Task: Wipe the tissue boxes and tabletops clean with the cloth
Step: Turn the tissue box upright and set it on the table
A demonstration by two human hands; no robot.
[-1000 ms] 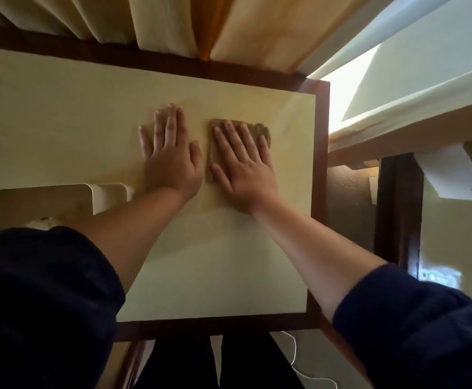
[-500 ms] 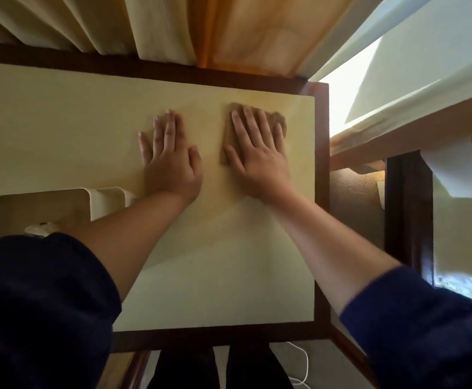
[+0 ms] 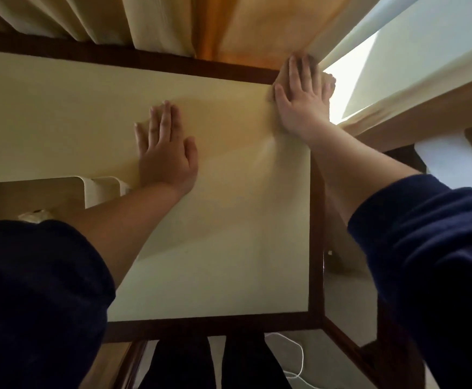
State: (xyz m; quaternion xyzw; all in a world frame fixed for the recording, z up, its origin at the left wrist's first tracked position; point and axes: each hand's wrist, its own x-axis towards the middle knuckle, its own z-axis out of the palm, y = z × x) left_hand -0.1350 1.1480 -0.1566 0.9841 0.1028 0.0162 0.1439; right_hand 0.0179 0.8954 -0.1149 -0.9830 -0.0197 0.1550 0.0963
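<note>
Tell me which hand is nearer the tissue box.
Left. The left hand lies flat on the tabletop just beside the tissue box; the right hand presses the cloth at the far right corner.

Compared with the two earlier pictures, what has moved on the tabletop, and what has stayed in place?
The right hand, pressing flat on the cloth, slid it away from the left hand to the far right corner of the tabletop, next to the curtain. The left hand stayed flat on the tabletop. The tissue box did not move.
</note>
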